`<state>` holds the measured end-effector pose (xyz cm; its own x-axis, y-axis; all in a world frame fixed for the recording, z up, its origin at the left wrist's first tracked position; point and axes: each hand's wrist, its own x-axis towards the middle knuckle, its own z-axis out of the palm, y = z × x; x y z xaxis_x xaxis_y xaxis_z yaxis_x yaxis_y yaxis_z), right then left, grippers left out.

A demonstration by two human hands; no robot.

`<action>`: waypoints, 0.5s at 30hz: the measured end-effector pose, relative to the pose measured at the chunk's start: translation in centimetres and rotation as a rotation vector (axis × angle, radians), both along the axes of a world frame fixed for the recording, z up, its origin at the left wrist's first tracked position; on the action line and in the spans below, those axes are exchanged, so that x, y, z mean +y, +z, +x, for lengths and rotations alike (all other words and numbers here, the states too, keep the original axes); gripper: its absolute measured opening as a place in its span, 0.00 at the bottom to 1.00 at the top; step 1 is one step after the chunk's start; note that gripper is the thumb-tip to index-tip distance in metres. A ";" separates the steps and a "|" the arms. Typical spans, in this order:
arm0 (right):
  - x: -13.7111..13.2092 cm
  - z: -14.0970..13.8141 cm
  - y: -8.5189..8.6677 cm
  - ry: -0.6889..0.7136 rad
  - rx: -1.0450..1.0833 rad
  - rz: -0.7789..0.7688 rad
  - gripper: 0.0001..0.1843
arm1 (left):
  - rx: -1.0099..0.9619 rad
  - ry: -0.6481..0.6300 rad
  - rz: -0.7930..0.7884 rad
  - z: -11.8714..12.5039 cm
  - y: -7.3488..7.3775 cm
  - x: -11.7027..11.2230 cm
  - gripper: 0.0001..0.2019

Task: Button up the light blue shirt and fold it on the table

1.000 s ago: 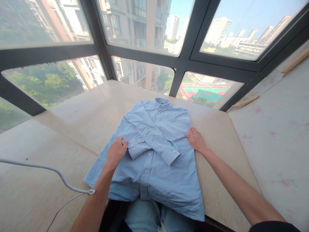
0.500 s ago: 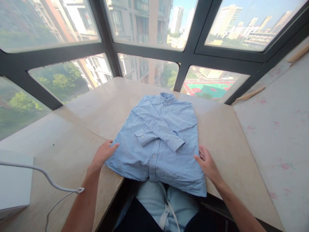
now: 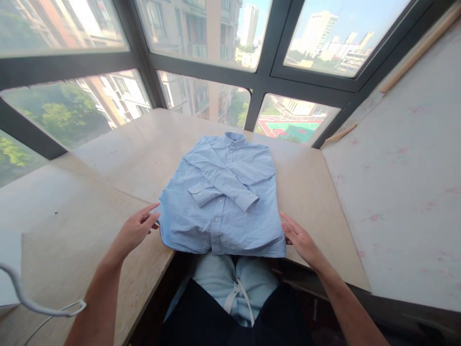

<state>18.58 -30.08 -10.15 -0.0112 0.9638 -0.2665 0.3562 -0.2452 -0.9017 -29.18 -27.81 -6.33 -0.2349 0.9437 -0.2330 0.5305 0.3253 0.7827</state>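
Observation:
A light blue button-up shirt (image 3: pixel 223 202) lies front up on the wooden table (image 3: pixel 118 168), its collar toward the window and both sleeves folded across the chest. My left hand (image 3: pixel 135 229) is at the shirt's lower left edge, fingers spread, fingertips at the cloth. At the lower right corner of the shirt my right hand (image 3: pixel 298 236) is open too, fingers stretched and touching the hem. The hem lies along the table's near edge above my lap.
Large dark-framed windows (image 3: pixel 259 81) stand right behind the table. A white cable (image 3: pixel 39 307) loops over the table's near left part, beside a white object (image 3: pixel 9 269) at the left edge. A pale flowered wall (image 3: pixel 406 168) rises on the right.
Both hands slid from the shirt's middle down to its lower corners. The hem that hung over the table edge now lies on the table.

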 end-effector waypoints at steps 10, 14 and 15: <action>-2.3 0.6 3.2 0.040 0.183 -0.175 0.39 | 0.221 -0.082 0.040 -0.1 -1.0 -1.7 0.28; -2.2 0.6 1.8 0.154 0.114 -0.139 0.31 | 0.346 -0.177 0.167 -0.7 -1.6 -1.5 0.21; -2.1 0.6 1.3 0.184 0.069 -0.112 0.29 | 0.375 -0.210 0.192 -0.9 -1.7 -1.4 0.20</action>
